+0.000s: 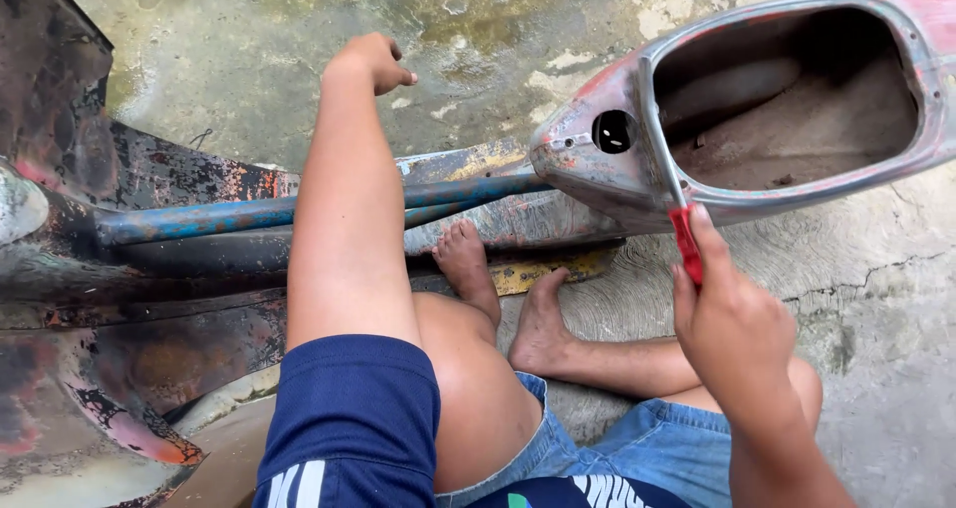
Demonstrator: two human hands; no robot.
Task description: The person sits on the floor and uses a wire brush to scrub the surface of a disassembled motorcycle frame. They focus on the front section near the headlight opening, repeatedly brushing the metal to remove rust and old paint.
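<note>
Right grip (732, 319): fingers curled tight around the red handle of a screwdriver (683, 237), lower right of the frame.
Screwdriver: its metal shaft runs up and left along the rim of the scooter shell (578, 149), upper right.
Left grip (373, 62): loosely curled into a fist, holding nothing, top centre, above the concrete floor (239, 60).
Scooter shell: worn red and grey paint, open hollow on top.
Blue tube (199, 219): crosses behind the left forearm, centre left.
Feet (503, 289): bare, resting beside the rusty frame.
</note>
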